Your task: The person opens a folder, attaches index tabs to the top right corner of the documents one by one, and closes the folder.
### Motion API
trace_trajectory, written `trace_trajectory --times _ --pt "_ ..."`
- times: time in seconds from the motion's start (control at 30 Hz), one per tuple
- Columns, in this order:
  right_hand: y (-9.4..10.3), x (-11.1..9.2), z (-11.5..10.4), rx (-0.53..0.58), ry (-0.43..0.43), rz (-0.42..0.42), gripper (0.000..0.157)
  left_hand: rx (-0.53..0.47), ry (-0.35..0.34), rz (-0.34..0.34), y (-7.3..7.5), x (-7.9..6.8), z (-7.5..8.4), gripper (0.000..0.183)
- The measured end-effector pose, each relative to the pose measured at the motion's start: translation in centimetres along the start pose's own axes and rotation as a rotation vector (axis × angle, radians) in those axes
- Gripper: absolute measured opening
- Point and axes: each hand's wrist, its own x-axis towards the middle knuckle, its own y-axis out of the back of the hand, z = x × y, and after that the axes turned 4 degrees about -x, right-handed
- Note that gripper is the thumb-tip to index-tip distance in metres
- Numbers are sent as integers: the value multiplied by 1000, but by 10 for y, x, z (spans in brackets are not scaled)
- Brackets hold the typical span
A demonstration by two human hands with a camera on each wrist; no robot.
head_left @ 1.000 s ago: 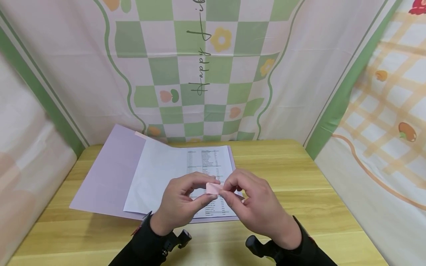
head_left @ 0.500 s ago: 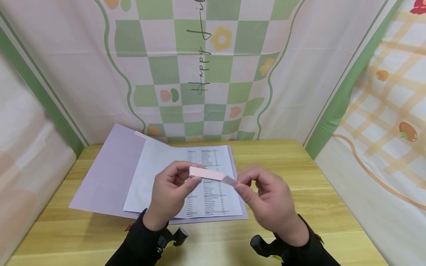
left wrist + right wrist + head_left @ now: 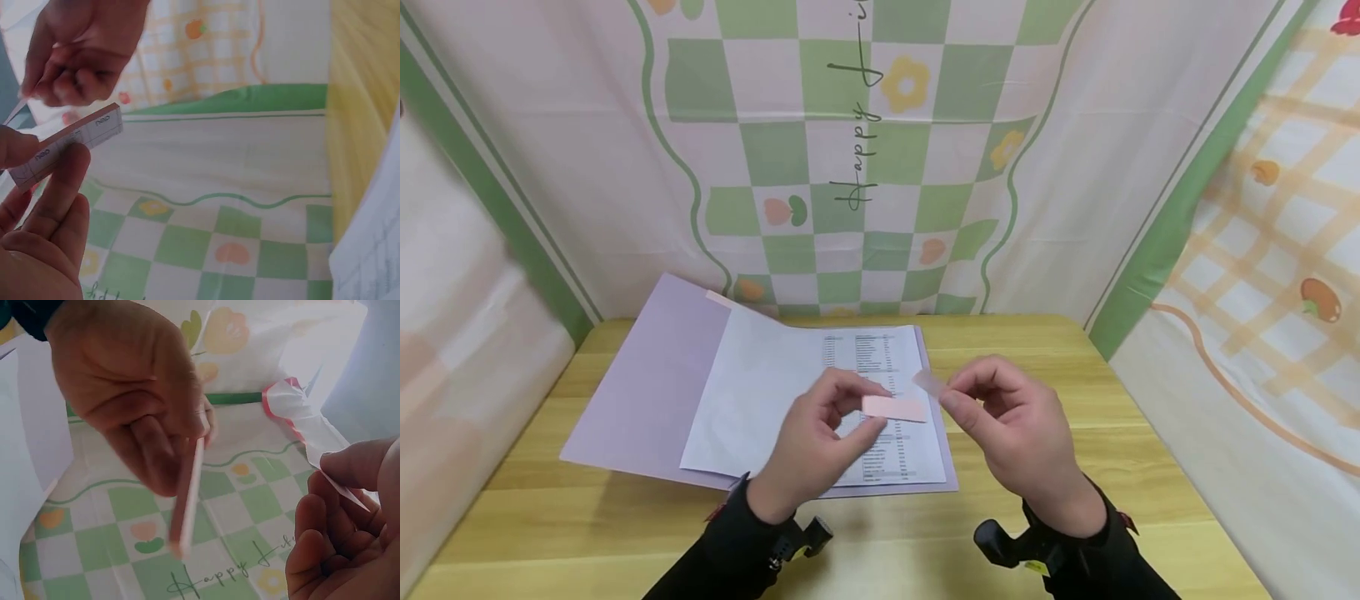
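My left hand (image 3: pixel 820 442) pinches a small pad of pink sticky notes (image 3: pixel 898 409) between thumb and fingers, over the printed page. In the left wrist view, the pad's printed backing (image 3: pixel 69 147) faces that camera. To its right, my right hand (image 3: pixel 1022 437) pinches a single thin sticky note (image 3: pixel 928 382) by one end between thumb and forefinger. A gap shows between this note and the pad in the head view. Below both hands lies an open purple folder (image 3: pixel 632 400) holding white paper sheets (image 3: pixel 752 400); the right one bears printed columns.
The folder's left cover stands partly raised, with a pink sticky tab (image 3: pixel 718 298) at the sheet's upper edge. Beneath is a wooden table (image 3: pixel 1037 342). Patterned fabric (image 3: pixel 827 150) hangs behind the table and along both sides.
The hands were together at the pad; the right hand has drawn rightward, peeling one note off the pad's end. The note is now apart, and the left hand has shifted slightly back right.
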Motion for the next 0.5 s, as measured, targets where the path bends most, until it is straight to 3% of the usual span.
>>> trace_trajectory --times 0.17,0.3,0.5 --pt "5 0 2 3 4 1 8 87 72 -50 -19 -5 -13 26" --pt "8 0 4 -2 1 7 10 218 110 -106 -31 -6 -16 20" --pt "12 1 3 -25 -14 27 8 340 85 -204 -44 -8 -22 14"
